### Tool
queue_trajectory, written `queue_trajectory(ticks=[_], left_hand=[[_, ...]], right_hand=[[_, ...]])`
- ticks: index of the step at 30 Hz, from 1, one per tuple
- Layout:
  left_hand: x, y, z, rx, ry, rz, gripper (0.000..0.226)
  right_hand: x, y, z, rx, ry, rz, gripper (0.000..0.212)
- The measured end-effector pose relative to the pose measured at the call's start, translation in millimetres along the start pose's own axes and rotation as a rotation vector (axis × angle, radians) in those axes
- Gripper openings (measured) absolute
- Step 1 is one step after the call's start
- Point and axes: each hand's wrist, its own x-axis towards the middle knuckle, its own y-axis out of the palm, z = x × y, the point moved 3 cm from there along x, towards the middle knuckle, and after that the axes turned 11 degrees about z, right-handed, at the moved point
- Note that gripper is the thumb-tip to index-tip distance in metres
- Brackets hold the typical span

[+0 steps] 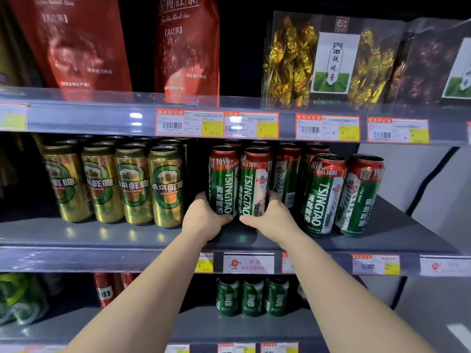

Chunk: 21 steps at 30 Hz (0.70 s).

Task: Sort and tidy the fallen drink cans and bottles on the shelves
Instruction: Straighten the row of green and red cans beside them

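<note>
1. Glossy metal is catching the light on two tall green-and-red Tsingtao beer cans standing upright side by side at the middle of the grey metal middle shelf (76,235): the left Tsingtao can (223,180) and the right Tsingtao can (254,182) are touching along their sides.
2. The left hand (204,217) is curling round the base of the left Tsingtao can, thumb side behind it and fingers wrapping underneath at the front.
3. The right hand (270,217) is gripping the base of the right Tsingtao can in the same way; its fingertips seem to be meeting the left hand's, though the shadow there is making this hard to judge.
4. A row of four smooth gold-and-green cylindrical beer cans (114,184) is standing upright to the left, with a dark gap between it and the held pair.
5. Two more upright Tsingtao cans (341,194) are standing to the right, nearer the shelf's front edge, with others lined up behind.
6. Bare shelf is lying open in front of the hands, up to the price-tag strip (248,263).
7. Short dark green cans (252,296) are standing on the shelf below.
8. Red foil tea pouches (187,47) and a clear box of gold-wrapped tea (313,59) are filling the shelf above.
</note>
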Motion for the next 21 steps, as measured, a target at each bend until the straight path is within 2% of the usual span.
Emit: queue_trajectory(ticks=[3, 6, 10, 13, 15, 18, 21], left_hand=[[1.1, 0.3, 1.2, 0.004, -0.002, 0.003, 0.072], [0.3, 0.8, 0.3, 0.012, 0.013, 0.016, 0.057], [-0.5, 0.4, 0.2, 0.006, 0.010, 0.026, 0.056], [-0.3, 0.2, -0.7, 0.006, 0.009, 0.032, 0.056], [-1.0, 0.5, -0.2, -0.001, 0.001, 0.041, 0.057], [0.2, 0.5, 2.2, -0.016, -0.004, 0.048, 0.058], [1.4, 0.9, 3.3, -0.017, 0.002, 0.058, 0.056]], right_hand=[[0.4, -3.5, -3.9, 0.102, -0.032, 0.014, 0.082], [0.6, -2.8, -3.7, 0.003, -0.011, -0.044, 0.091], [1.0, -0.6, -4.4, 0.096, -0.054, 0.034, 0.081], [1.2, -2.2, -7.2, 0.019, -0.028, -0.035, 0.083], [-0.2, -1.2, -4.6, -0.034, -0.006, -0.039, 0.077], [-0.5, -1.6, -4.5, 0.085, -0.050, 0.043, 0.063], [-1.4, -4.7, -5.6, 0.083, -0.068, 0.000, 0.063]])
